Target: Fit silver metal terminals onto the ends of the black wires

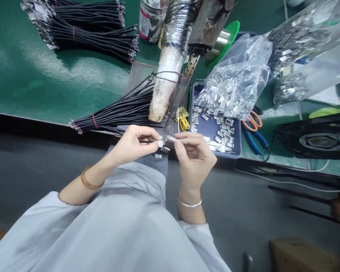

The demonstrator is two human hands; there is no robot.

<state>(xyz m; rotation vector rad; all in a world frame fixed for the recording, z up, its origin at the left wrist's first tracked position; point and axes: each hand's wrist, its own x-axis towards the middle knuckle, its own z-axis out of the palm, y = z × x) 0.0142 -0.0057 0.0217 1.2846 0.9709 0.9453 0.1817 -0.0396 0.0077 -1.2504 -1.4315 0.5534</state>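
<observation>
At the far left of the green tabletop [8, 87], black cable bundles [96, 36] lie well back from the near edge, each gathered by a red tie, probably so the many leads stay together and out of the way. Nearer, a looser cable bundle [121, 105] runs beside the near edge, its red-tied end to the left; lying so close, it seems meant to be within easy reach. Just off that edge, above the lap, the left hand [136, 143] pinches a small pale piece [160, 143] between thumb and forefinger, likely for fine control. Just below it are a small metal part [165, 149], whose support I cannot make out, and another metal piece [158, 156] against the clothing. Over the tabletop, a wrapped tube [168, 71] and a perforated nozzle [190, 70] slant toward the near edge, perhaps angled to bring their ends close to the work. The right hand [194, 151] faces the left, thumb and forefinger closed on a small shiny piece [172, 139], so both pieces nearly meet; blur hides whether they touch. Beyond a yellow tool [184, 122], a tray [238, 139] at the near edge keeps loose metal connectors [221, 136] from scattering, with a plastic bag [243, 64] resting over its back part. Right of its near corner lie blue-handled pliers [255, 141], handles pointing toward the person, presumably for quick grasping.
</observation>
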